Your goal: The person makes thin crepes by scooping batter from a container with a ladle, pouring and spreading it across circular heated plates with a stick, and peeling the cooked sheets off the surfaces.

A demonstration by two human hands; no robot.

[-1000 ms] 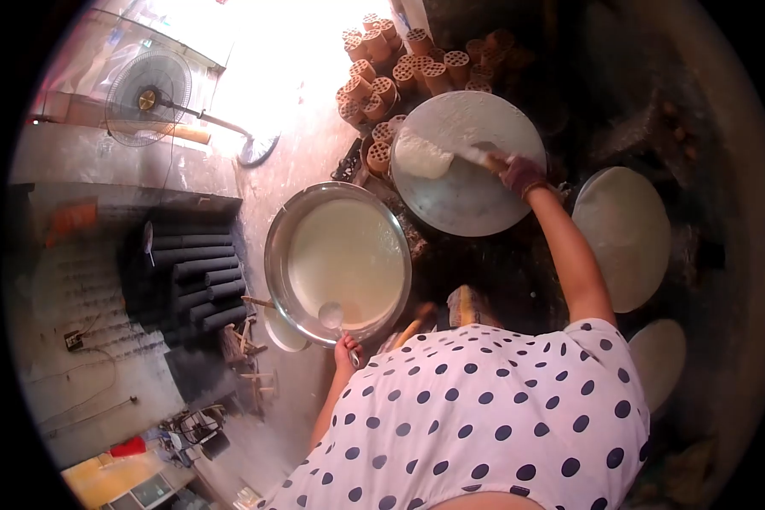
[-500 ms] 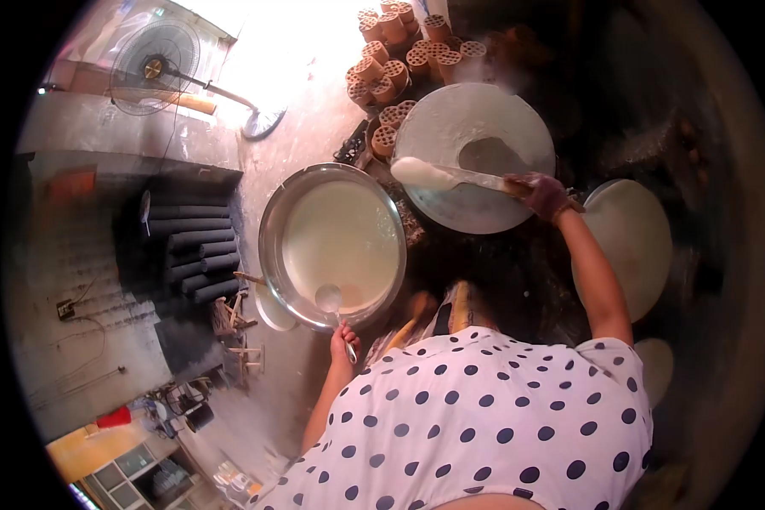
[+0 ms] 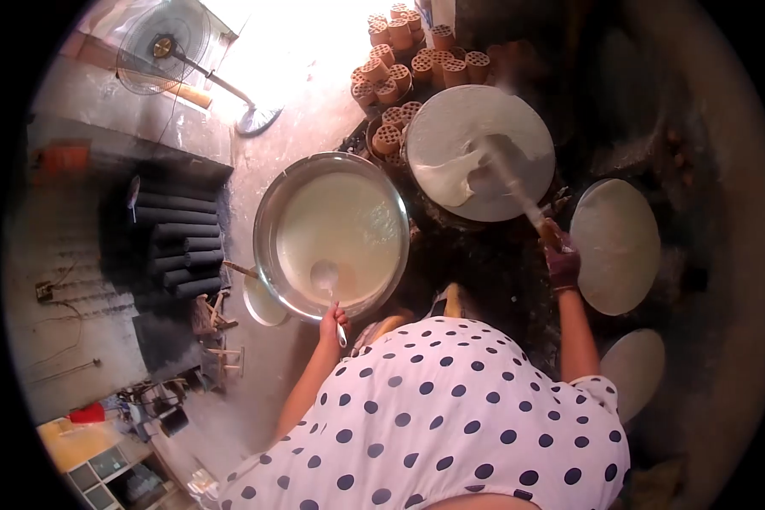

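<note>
My left hand, closed round the handle of a ladle, is at the near rim of a wide metal basin. The ladle's bowl rests in or on the pale liquid batter in the basin. My right hand, in a dark reddish glove, grips the handle of a long spreading paddle. Its far end, smeared by motion, lies over a round griddle. Pale batter covers much of the griddle, with a thicker ridge and a darker patch near the middle.
Two pale round discs lie at the right. Perforated clay-coloured cylinders are piled beyond the griddle. At the left are stacked black cylinders, a standing fan, a pale round lid-like thing beside the basin, and a small wooden stool.
The paddle's far end has swung from the griddle's left edge to its middle, pushing batter about. My right hand has moved down. My left hand keeps the ladle in the basin.
</note>
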